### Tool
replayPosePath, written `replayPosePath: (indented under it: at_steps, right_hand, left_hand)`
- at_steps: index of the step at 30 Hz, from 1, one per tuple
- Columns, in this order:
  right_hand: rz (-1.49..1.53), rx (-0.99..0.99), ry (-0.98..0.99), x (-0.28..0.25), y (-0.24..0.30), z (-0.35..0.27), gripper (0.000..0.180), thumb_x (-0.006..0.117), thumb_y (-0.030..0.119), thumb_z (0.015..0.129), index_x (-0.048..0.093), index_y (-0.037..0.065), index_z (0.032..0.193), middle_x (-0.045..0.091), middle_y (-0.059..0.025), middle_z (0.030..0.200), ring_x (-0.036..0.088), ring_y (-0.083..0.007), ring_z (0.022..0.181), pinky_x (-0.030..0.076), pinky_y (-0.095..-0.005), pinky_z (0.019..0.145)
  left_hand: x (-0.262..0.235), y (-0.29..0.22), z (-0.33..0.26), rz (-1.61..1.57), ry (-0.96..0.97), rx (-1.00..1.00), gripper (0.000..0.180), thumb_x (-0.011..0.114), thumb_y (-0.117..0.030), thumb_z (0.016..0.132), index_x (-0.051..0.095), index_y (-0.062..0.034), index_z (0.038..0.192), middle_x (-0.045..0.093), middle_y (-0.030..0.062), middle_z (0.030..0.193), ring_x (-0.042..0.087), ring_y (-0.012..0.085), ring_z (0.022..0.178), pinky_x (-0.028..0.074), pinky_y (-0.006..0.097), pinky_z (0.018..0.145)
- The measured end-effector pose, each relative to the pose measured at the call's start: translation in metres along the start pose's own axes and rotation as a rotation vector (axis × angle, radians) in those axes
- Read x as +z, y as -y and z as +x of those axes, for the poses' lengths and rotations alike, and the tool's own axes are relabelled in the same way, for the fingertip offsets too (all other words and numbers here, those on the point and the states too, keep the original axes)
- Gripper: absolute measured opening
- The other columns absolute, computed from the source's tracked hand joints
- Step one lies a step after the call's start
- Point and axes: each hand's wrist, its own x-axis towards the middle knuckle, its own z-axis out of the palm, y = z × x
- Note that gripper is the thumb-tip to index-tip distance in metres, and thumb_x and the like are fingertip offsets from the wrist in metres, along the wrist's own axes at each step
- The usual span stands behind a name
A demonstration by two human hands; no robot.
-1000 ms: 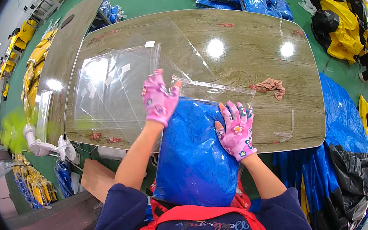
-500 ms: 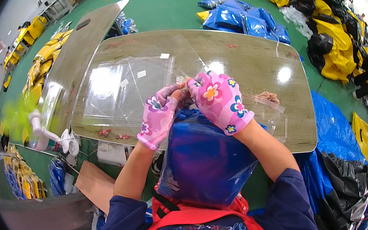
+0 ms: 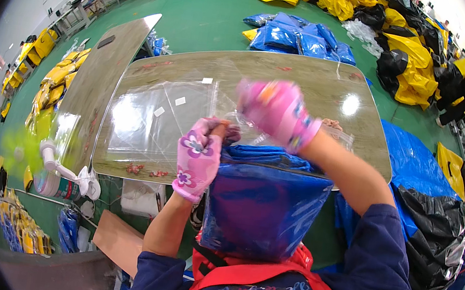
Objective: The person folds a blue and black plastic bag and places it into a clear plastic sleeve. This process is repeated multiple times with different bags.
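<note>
A folded blue garment in a clear plastic bag [image 3: 262,207] stands upright against my chest at the table's near edge. My left hand [image 3: 199,155], in a pink flowered glove, is closed on the gathered mouth of the bag at its top left. My right hand [image 3: 275,111], also in a pink glove and blurred with motion, is raised above the bag's mouth with clear plastic at its fingers. A stack of flat clear plastic bags [image 3: 160,115] lies on the wooden table [image 3: 323,83] just beyond my hands.
A second table [image 3: 101,75] runs along the left, with a white handheld tool [image 3: 65,167] at its near end. Blue packed garments [image 3: 294,36] and yellow and black heaps [image 3: 411,33] lie on the green floor. Blue and black piles [image 3: 423,211] lie at my right.
The blue garment has been lifted upright against my chest. Both hands have come together at the bag's mouth, and my right hand has risen above it.
</note>
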Motion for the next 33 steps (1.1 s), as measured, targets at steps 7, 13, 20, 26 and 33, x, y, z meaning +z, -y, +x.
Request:
replayPosePath:
  at_steps: [7, 13, 20, 26, 33]
  right_hand:
    - [0.779, 0.376, -1.52, -0.114, -0.18, -0.108, 0.021, 0.054, 0.024, 0.097, 0.068, 0.009, 0.094, 0.066, -0.0066, 0.093, 0.061, -0.014, 0.076, 0.05, -0.0296, 0.064]
    - [0.044, 0.015, -0.317, -0.026, 0.027, -0.061, 0.02, 0.066, 0.023, 0.085, 0.065, 0.014, 0.102, 0.061, -0.0058, 0.092, 0.062, -0.0234, 0.076, 0.052, -0.0355, 0.059]
    - [-0.075, -0.208, -0.112, -0.038, 0.032, -0.033, 0.028, 0.064, 0.022, 0.082, 0.061, 0.01, 0.107, 0.059, -0.0075, 0.101, 0.061, -0.0263, 0.087, 0.052, -0.0394, 0.07]
    - [0.136, 0.012, -0.137, -0.043, 0.027, -0.047, 0.028, 0.067, 0.029, 0.083, 0.06, 0.011, 0.104, 0.059, -0.0088, 0.098, 0.06, -0.0292, 0.088, 0.051, -0.0413, 0.07]
    - [-0.072, -0.168, -0.214, -0.027, 0.026, -0.042, 0.027, 0.059, 0.021, 0.08, 0.061, 0.007, 0.103, 0.058, -0.0093, 0.096, 0.057, -0.0257, 0.084, 0.048, -0.0389, 0.07]
  left_hand:
    - [-0.005, 0.005, -0.008, -0.451, -0.122, -0.238, 0.019, 0.053, -0.015, 0.098, 0.055, 0.0009, 0.107, 0.069, 0.0206, 0.093, 0.07, 0.028, 0.079, 0.058, 0.035, 0.07]
    - [0.031, -0.026, -0.01, -0.202, -0.098, -0.091, 0.019, 0.06, -0.014, 0.095, 0.061, 0.0026, 0.104, 0.069, 0.0094, 0.091, 0.065, 0.0131, 0.075, 0.052, 0.025, 0.069]
    - [0.024, -0.054, -0.024, -0.216, -0.061, -0.144, 0.024, 0.054, -0.003, 0.095, 0.061, 0.0045, 0.116, 0.066, 0.0047, 0.092, 0.059, 0.0062, 0.083, 0.048, 0.02, 0.074]
    - [0.021, -0.036, -0.022, -0.189, -0.052, -0.104, 0.021, 0.057, -0.008, 0.095, 0.063, 0.0035, 0.112, 0.066, 0.005, 0.094, 0.061, 0.0075, 0.081, 0.049, 0.021, 0.072]
    - [0.026, -0.038, -0.022, -0.076, -0.094, 0.023, 0.022, 0.06, -0.008, 0.093, 0.063, 0.0047, 0.112, 0.068, 0.0051, 0.089, 0.06, 0.0056, 0.079, 0.047, 0.018, 0.069]
